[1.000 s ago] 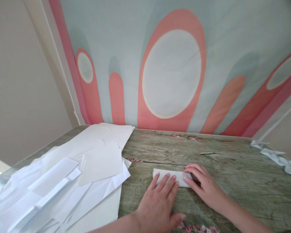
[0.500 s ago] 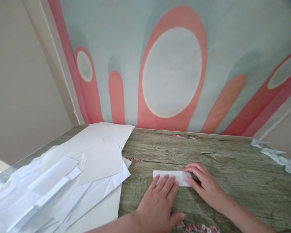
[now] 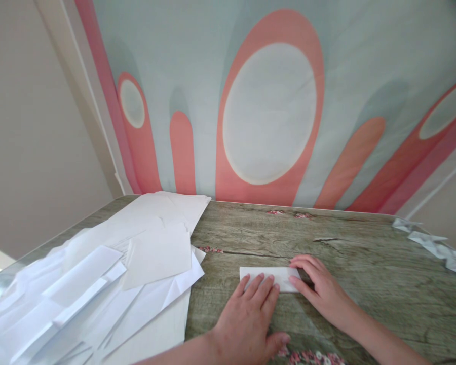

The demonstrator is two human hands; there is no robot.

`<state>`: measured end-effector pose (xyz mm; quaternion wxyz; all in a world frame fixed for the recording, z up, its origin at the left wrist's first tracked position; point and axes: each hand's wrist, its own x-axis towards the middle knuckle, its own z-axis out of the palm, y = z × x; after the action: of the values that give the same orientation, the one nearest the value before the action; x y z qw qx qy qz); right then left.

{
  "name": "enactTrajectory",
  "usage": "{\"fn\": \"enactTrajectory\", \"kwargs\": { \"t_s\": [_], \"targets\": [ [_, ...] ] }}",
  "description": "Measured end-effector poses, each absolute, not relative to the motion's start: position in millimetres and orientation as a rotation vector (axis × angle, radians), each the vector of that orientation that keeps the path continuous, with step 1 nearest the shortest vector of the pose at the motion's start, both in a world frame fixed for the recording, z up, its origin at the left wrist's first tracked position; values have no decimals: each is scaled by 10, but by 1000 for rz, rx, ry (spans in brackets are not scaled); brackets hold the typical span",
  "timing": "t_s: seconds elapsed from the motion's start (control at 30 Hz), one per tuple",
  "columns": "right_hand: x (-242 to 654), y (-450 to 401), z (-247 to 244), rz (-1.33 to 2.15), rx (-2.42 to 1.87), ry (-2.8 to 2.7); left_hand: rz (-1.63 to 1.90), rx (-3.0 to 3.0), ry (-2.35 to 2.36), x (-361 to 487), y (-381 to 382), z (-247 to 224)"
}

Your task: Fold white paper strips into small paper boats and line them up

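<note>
A narrow folded strip of white paper (image 3: pixel 285 276) lies flat on the wood-patterned tabletop. My left hand (image 3: pixel 249 312) rests palm down with its fingers stretched over the strip's lower left part, pressing it to the table. At the strip's right end is my right hand (image 3: pixel 321 286), fingers curved, with the thumb on the paper and the index fingertip at the upper right corner. It holds that end. Part of the strip's lower edge is hidden under my left fingers.
A spread-out pile of white paper (image 3: pixel 159 258), some sheets folded, covers the left of the table (image 3: pixel 228 228). Several folded white paper pieces (image 3: pixel 427 243) lie along the right edge. Behind the table stands a wall covering (image 3: pixel 205 61) with coral shapes.
Almost nothing differs. My right thumb and fingertips have shifted very slightly at the strip's right end; my left hand stays in place.
</note>
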<state>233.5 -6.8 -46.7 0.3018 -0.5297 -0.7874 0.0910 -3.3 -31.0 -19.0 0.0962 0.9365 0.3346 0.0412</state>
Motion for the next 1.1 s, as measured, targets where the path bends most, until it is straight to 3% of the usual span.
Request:
{"fn": "enactTrajectory", "kwargs": {
  "t_s": [1.1],
  "targets": [
    [2161, -258, -327, 115, -1202, -2365, 129, 2774, 971, -45, -291, -95]
  ]
}}
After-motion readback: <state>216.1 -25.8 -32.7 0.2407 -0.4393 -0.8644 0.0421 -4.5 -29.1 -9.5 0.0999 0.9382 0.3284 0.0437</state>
